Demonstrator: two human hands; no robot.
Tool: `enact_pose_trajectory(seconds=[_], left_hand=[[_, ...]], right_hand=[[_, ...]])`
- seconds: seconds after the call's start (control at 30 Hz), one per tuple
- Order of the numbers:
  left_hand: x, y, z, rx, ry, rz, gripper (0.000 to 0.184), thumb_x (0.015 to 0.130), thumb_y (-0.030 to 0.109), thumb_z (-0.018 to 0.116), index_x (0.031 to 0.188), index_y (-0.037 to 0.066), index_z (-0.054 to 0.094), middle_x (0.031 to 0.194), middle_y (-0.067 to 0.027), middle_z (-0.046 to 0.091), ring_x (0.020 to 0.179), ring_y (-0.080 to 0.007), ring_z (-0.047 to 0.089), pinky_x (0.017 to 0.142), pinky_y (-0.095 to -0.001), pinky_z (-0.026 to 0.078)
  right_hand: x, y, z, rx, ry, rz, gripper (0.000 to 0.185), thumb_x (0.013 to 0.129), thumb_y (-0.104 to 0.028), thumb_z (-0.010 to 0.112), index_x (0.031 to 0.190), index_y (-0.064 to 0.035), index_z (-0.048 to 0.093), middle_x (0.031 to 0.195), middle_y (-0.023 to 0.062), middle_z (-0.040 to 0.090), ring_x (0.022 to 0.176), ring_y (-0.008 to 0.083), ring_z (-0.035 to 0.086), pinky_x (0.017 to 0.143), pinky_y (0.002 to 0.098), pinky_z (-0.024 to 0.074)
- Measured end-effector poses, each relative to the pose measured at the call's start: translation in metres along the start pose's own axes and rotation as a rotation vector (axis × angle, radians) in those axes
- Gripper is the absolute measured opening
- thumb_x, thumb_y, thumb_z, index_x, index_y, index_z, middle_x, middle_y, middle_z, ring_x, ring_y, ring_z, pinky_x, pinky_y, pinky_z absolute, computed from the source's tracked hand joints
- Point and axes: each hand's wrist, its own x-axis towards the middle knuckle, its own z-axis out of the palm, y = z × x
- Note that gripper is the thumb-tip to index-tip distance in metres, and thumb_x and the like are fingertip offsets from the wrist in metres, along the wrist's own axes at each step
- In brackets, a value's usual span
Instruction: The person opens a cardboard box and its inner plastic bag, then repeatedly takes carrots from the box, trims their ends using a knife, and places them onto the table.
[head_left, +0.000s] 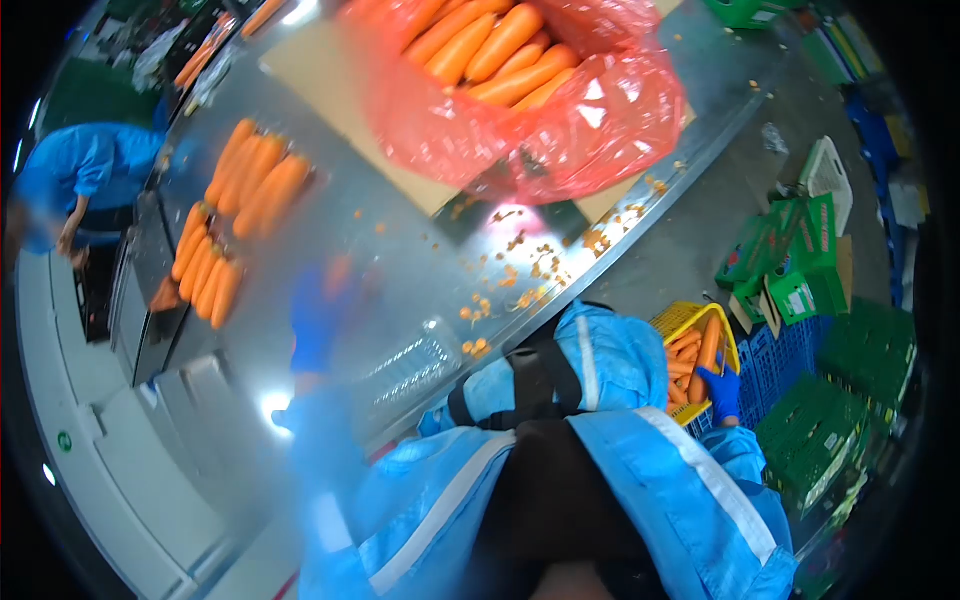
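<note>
My right hand point(721, 392), in a blue glove, is at the yellow crate point(733, 352) beside my body, its fingers closed on a large carrot point(708, 350) that stands up at a slant. Smaller carrots point(682, 372) lie under and around it. Over the metal table point(400, 270) my left hand point(320, 315) is smeared by motion, with a blurred orange patch at its fingertips; its grip cannot be made out. A clear plastic tray point(415, 362) rests near the table's edge. Two groups of carrots point(258, 180) point(207, 268) lie in rows farther left.
An open red bag point(610, 130) of carrots sits on cardboard point(325, 90) at the table's far side. Orange scraps point(530, 265) litter the near edge. Green boxes point(805, 260) and crates point(815, 430) stand at right. Another person point(95, 160) in blue bends at far left.
</note>
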Motion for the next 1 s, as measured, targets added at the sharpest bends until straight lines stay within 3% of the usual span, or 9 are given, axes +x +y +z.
enact_pose_trajectory(seconds=[0.07, 0.13, 0.23, 0.3, 0.4, 0.5, 0.7, 0.83, 1.0], left_hand=[[0.002, -0.063, 0.047, -0.054, 0.027, 0.043, 0.047, 0.077, 0.043, 0.078, 0.097, 0.003, 0.062, 0.089, -0.0173, 0.065, 0.083, -0.0366, 0.064, 0.071, -0.0405, 0.050], [-0.005, -0.077, 0.064, -0.083, 0.063, 0.021, 0.043, 0.077, 0.038, 0.079, 0.097, 0.004, 0.063, 0.089, -0.0154, 0.064, 0.083, -0.0330, 0.063, 0.072, -0.0393, 0.050], [-0.010, 0.007, 0.015, -0.223, -0.013, -0.171, 0.038, 0.077, 0.032, 0.079, 0.096, 0.003, 0.063, 0.090, -0.0127, 0.063, 0.082, -0.0284, 0.062, 0.076, -0.0376, 0.049], [-0.003, 0.036, -0.003, -0.044, -0.008, -0.171, 0.034, 0.078, 0.026, 0.079, 0.095, 0.003, 0.062, 0.089, -0.0121, 0.062, 0.083, -0.0274, 0.062, 0.079, -0.0364, 0.049], [0.019, 0.037, -0.010, -0.150, 0.340, 0.214, 0.026, 0.080, 0.013, 0.077, 0.097, 0.002, 0.063, 0.091, -0.0109, 0.063, 0.091, -0.0266, 0.061, 0.083, -0.0351, 0.048], [0.035, 0.136, -0.067, -0.346, 0.470, 0.236, 0.023, 0.080, 0.003, 0.073, 0.101, 0.001, 0.063, 0.095, -0.0102, 0.064, 0.097, -0.0252, 0.060, 0.087, -0.0344, 0.047], [0.087, 0.254, -0.113, -0.272, 0.364, 0.574, 0.019, 0.080, 0.002, 0.072, 0.099, 0.001, 0.066, 0.099, -0.0100, 0.066, 0.094, -0.0223, 0.063, 0.086, -0.0324, 0.048], [0.141, 0.294, -0.071, -0.572, -0.078, 0.355, 0.018, 0.083, 0.005, 0.070, 0.100, 0.000, 0.066, 0.093, -0.0111, 0.068, 0.088, -0.0236, 0.067, 0.079, -0.0329, 0.051], [0.208, 0.294, 0.028, -0.316, -0.355, 0.439, 0.026, 0.084, 0.028, 0.068, 0.096, 0.005, 0.067, 0.093, -0.0198, 0.068, 0.087, -0.0379, 0.066, 0.077, -0.0431, 0.053]], right_hand=[[-0.008, 0.068, -0.016, -0.261, 0.100, -0.050, 0.067, 0.072, -0.014, 0.083, 0.131, 0.0019, 0.056, 0.107, 0.0159, 0.068, 0.088, 0.0204, 0.067, 0.073, 0.0314, 0.0565], [-0.047, -0.006, -0.020, -0.154, 0.041, 0.397, 0.064, 0.073, -0.013, 0.081, 0.131, -0.0002, 0.057, 0.095, 0.0129, 0.068, 0.073, 0.0183, 0.067, 0.060, 0.0300, 0.0556], [-0.012, 0.015, -0.015, 0.042, 0.218, 0.216, 0.055, 0.078, -0.011, 0.076, 0.130, -0.0021, 0.059, 0.086, 0.0072, 0.066, 0.060, 0.0132, 0.061, 0.048, 0.0275, 0.0502], [0.017, -0.030, -0.002, 0.166, 0.218, -0.108, 0.045, 0.083, -0.011, 0.071, 0.126, -0.0020, 0.061, 0.085, 0.0044, 0.065, 0.057, 0.0105, 0.056, 0.047, 0.0261, 0.0477], [0.037, -0.171, 0.016, 0.215, 0.090, -0.137, 0.031, 0.087, -0.014, 0.068, 0.117, -0.0056, 0.068, 0.088, 0.0026, 0.068, 0.064, 0.0072, 0.056, 0.049, 0.0216, 0.0437], [0.071, -0.252, 0.036, 0.310, -0.013, -0.247, 0.026, 0.090, -0.014, 0.064, 0.115, -0.0072, 0.069, 0.087, 0.0026, 0.071, 0.056, 0.0047, 0.052, 0.047, 0.0199, 0.0394], [0.063, -0.345, 0.064, 0.314, -0.231, -0.352, 0.025, 0.094, -0.016, 0.060, 0.115, -0.0071, 0.069, 0.085, 0.0033, 0.072, 0.050, 0.0030, 0.048, 0.045, 0.0189, 0.0359], [0.063, -0.339, 0.072, 0.298, -0.328, -0.293, 0.026, 0.094, -0.016, 0.061, 0.117, -0.0071, 0.069, 0.086, 0.0039, 0.073, 0.050, 0.0029, 0.047, 0.045, 0.0195, 0.0365], [0.069, -0.313, 0.076, 0.303, -0.413, -0.290, 0.025, 0.095, -0.016, 0.060, 0.116, -0.0060, 0.069, 0.089, 0.0035, 0.073, 0.061, 0.0036, 0.056, 0.049, 0.0183, 0.0379]])
